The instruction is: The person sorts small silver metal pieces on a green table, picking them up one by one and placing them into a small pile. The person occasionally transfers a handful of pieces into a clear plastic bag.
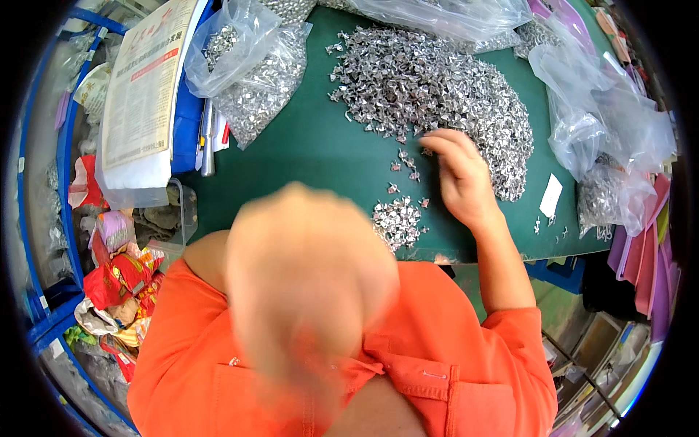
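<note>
A wide heap of small silvery metal pieces (437, 80) lies on the green table. At its near edge rests my right hand (464, 178), fingers stretched toward the left and slightly bent, with nothing visible in them. A few loose pieces (408, 166) lie just left of the fingertips. Closer to the table's front edge is a smaller pile of the same pieces (397, 223). My left hand (306, 269) is raised close to the camera, in front of my chest. Motion smears it, so its fingers and anything in them cannot be made out.
A clear bag of metal pieces (266, 87) stands at the back left beside a blue bin with a newspaper (142, 95). Crumpled clear bags (604, 116) lie on the right near a white slip (551, 195). Left of the table are blue shelving (64, 146) and colourful wrappers (120, 277).
</note>
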Action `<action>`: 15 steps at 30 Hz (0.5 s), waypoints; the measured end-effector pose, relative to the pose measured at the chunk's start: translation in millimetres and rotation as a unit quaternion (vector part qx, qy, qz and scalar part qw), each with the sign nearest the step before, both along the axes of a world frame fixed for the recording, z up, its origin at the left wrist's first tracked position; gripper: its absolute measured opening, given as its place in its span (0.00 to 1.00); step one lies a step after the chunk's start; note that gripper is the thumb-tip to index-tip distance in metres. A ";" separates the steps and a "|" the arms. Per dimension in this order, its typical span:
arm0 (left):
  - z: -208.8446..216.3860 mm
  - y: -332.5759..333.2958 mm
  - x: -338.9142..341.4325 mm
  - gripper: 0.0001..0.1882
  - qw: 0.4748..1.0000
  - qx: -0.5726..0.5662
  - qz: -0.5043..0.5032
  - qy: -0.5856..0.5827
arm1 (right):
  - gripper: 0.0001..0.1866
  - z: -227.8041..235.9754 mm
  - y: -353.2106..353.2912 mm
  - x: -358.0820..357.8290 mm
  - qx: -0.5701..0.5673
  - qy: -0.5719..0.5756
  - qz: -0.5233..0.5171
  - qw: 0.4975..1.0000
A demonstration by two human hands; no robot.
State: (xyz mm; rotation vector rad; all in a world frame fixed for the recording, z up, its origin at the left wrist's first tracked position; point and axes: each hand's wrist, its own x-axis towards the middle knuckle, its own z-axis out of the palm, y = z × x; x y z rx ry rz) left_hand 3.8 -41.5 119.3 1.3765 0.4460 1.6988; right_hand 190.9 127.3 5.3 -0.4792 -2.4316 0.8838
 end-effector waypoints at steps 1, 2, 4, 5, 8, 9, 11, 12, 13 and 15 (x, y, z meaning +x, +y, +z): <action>-15.3 3.9 -6.0 0.20 0.995 -0.082 0.055 -0.004 | 0.17 2.1 -0.1 4.1 -0.014 0.012 -0.045 0.999; -35.0 10.7 -8.6 0.21 0.980 -0.168 0.095 -0.044 | 0.12 2.5 -1.2 6.8 -0.003 0.032 -0.078 0.996; -82.8 27.3 -20.8 0.21 0.946 -0.271 0.098 -0.151 | 0.09 4.5 -8.4 13.1 -0.020 0.010 -0.084 0.996; -100.8 32.5 -24.8 0.21 0.929 -0.304 0.116 -0.179 | 0.08 5.5 -12.2 13.5 -0.028 0.001 -0.085 0.996; -115.2 39.0 -29.0 0.20 0.881 -0.381 0.131 -0.247 | 0.07 -1.6 -27.2 8.6 -0.045 -0.010 -0.089 0.995; -116.0 40.4 -29.7 0.20 0.887 -0.373 0.145 -0.233 | 0.08 -6.4 -31.4 6.8 -0.061 -0.018 -0.093 0.994; -115.9 42.0 -30.6 0.20 0.896 -0.356 0.170 -0.203 | 0.10 -10.4 -32.1 1.7 0.036 0.011 -0.056 0.998; -115.8 41.2 -30.4 0.20 0.888 -0.364 0.177 -0.217 | 0.09 -10.9 -31.9 2.0 0.048 0.019 -0.047 0.998; -115.5 40.4 -29.9 0.20 0.888 -0.365 0.179 -0.215 | 0.09 -10.9 -31.9 2.6 0.059 0.027 -0.038 0.997; -115.3 39.3 -28.5 0.19 0.887 -0.363 0.186 -0.215 | 0.09 -8.5 -30.5 9.1 0.077 0.006 -0.005 0.997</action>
